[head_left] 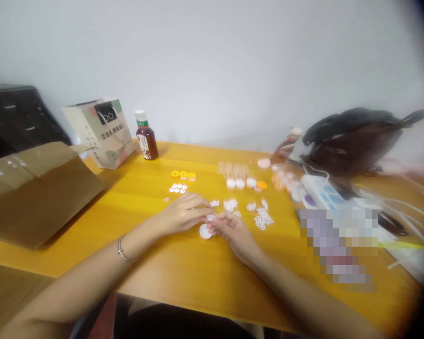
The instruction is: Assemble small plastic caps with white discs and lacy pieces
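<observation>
My left hand (183,213) and my right hand (236,235) meet at the middle of the table, their fingers closed round a small white perforated piece (211,217). Just below the fingertips is a round white lid (205,231); my right fingers overlap its edge, and whether they touch it I cannot tell. More white perforated pieces (263,218) lie in loose groups beyond my right hand. Small white round parts (178,188) sit in rows past my left hand, with three yellow ring-shaped caps (183,175) behind them.
Clear plastic cylinders (233,169) and white caps (239,183) stand farther back. A brown paper bag (42,193), a printed gift bag (109,134) and a dark red bottle (147,139) are at left. On the right are a power strip (323,193), cables and a black bag (356,141).
</observation>
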### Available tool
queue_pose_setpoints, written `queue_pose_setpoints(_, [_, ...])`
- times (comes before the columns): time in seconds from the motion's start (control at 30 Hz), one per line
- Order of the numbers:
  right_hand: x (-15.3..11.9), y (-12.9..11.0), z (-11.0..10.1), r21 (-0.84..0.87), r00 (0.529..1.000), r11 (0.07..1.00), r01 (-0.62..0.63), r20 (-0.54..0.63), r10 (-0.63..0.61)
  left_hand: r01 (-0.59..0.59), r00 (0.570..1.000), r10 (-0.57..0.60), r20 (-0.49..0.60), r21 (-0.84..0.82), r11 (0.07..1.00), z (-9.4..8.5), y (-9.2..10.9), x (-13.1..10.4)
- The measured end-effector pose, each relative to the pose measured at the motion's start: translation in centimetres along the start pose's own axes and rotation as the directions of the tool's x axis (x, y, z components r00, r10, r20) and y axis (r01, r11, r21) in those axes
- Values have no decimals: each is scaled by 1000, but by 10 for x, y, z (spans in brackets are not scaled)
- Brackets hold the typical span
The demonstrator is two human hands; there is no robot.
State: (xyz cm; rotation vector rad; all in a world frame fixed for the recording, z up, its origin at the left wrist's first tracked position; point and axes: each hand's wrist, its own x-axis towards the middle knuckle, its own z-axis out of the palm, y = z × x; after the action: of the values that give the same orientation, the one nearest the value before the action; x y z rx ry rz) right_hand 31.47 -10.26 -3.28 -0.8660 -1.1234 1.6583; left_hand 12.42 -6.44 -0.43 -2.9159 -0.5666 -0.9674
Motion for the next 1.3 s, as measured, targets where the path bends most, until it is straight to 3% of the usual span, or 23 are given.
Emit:
queue_pose_setpoints(0.2, [0, 0, -1, 7, 1000, 1000, 1, -2, -1, -28, 997, 31, -69, 42, 999, -4, 1, 2])
queue_pose_setpoints(0.47, [1, 1, -1, -22, 1000, 1000, 11, -13, -12, 16, 999, -16, 28, 4, 1000, 0, -3, -3])
queue_pose_setpoints(0.73, [1, 0, -1, -85, 999, 995, 43, -15, -45, 156, 985, -127, 115, -292, 944, -1, 2, 0])
queue_pose_setpoints(1.13, [0, -8, -2, -232, 997, 970, 77, 32, -72, 165, 983, -116, 142, -409, 898, -5, 6, 4])
queue_pose_setpoints(1.3, [1, -9, -1, -246, 994, 964, 101, -21, -109, 294, 953, -284, 103, -530, 796, 4, 7, 1])
